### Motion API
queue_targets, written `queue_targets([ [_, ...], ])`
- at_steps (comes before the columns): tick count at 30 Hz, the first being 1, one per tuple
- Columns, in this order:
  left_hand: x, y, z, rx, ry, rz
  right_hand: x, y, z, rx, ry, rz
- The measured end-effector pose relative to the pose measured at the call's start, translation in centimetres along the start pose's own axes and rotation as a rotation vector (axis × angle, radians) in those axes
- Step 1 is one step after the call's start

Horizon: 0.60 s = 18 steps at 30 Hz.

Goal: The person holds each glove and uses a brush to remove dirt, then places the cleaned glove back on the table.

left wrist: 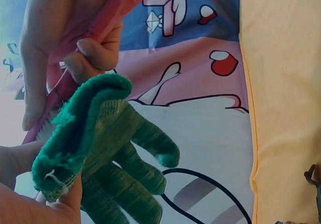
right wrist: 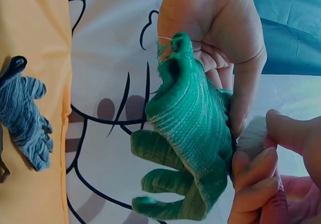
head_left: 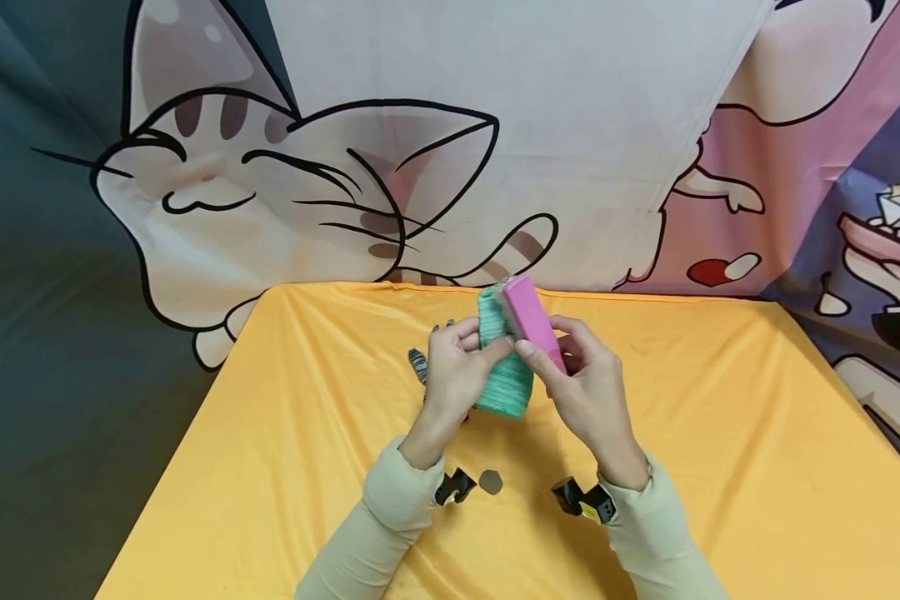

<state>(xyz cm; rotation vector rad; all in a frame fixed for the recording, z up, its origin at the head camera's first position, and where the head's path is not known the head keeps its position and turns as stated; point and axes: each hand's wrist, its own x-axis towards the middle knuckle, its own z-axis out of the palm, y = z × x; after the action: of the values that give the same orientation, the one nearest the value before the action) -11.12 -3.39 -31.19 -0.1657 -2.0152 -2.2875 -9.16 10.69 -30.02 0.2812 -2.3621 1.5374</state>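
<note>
Gray striped glove (right wrist: 27, 116) on tabletop (head_left: 285, 433); left hand (head_left: 456, 367) pinches green knit glove (head_left: 506, 379) above it, long axis near-vertical in head view; pink brush (head_left: 534, 317) slants down rightward, bristles (right wrist: 253, 133) facing glove, right hand (head_left: 588, 387) gripping it.

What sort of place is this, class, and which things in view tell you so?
Probably a makeshift indoor filming spot: a yellow cloth forms the working surface, a cartoon-cat backdrop spreads behind it, and wrist-worn black devices suggest recording.
</note>
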Motion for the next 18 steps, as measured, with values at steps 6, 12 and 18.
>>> queue_targets([
  [6,0.2,0.1,-0.5,-0.031,0.053,0.016,0.0,-0.1,0.1,-0.046,-0.025,0.016],
  [12,0.5,0.2,-1.0,-0.048,0.107,0.048,0.2,2.0,0.5,-0.057,-0.044,0.002],
  [18,0.7,0.2,-1.5,-0.07,0.128,0.076,0.6,4.0,0.6,-0.063,-0.059,-0.005],
])
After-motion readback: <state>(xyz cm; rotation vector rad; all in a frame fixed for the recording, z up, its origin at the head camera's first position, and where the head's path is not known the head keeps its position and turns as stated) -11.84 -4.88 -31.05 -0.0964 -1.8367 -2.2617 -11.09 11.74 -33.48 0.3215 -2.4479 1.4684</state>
